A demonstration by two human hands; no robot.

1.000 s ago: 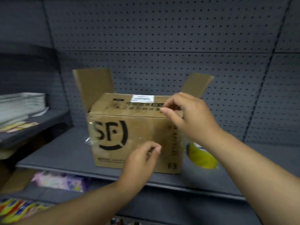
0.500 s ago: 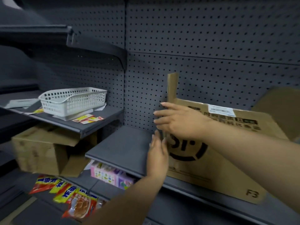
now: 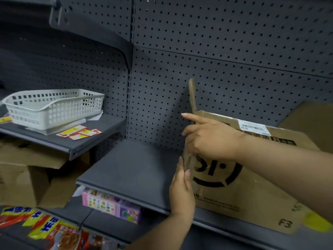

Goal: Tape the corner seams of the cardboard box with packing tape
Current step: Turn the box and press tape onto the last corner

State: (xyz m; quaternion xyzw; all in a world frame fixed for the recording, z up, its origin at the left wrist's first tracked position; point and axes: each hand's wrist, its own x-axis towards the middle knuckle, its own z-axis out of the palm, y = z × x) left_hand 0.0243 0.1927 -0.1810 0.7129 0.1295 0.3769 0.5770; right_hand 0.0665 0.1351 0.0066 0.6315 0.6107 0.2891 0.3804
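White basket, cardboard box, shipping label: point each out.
White basket (image 3: 54,114), head view, front wall.
Cardboard box (image 3: 243,201), head view, printed front face.
Shipping label (image 3: 253,127), head view, middle of the sticker.

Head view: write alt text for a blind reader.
A cardboard box sits on a grey shelf; the left hand lies flat on its near corner edge, the right hand curled round the corner above. A white basket stands further left.

The cardboard box (image 3: 234,199) bears a big black SF logo (image 3: 216,170) on its front, partly covered, and an F with a 3 near its lower corner. The white barcode label (image 3: 252,126) on top is too small to read
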